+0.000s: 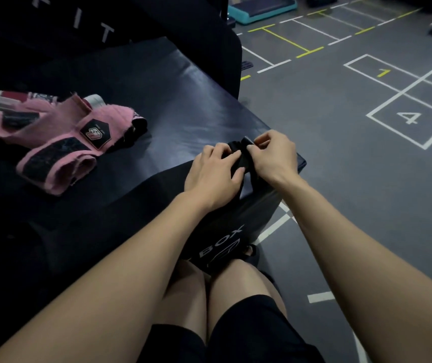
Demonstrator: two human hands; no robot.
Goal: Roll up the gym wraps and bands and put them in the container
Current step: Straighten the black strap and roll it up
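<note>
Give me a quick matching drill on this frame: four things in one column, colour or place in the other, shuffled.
1. black wrap
2. pink wraps
3. step platform
4. number 4

a. teal, far on the floor
b. painted white in a floor square
c. left on the black box top
d. between left hand and right hand

Pairs: 1-d, 2-c, 3-a, 4-b

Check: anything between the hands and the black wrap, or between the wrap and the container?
Nothing separates them: left hand and right hand both hold the black wrap over the black box's corner. No container is clearly visible, so that path cannot be judged.
</note>
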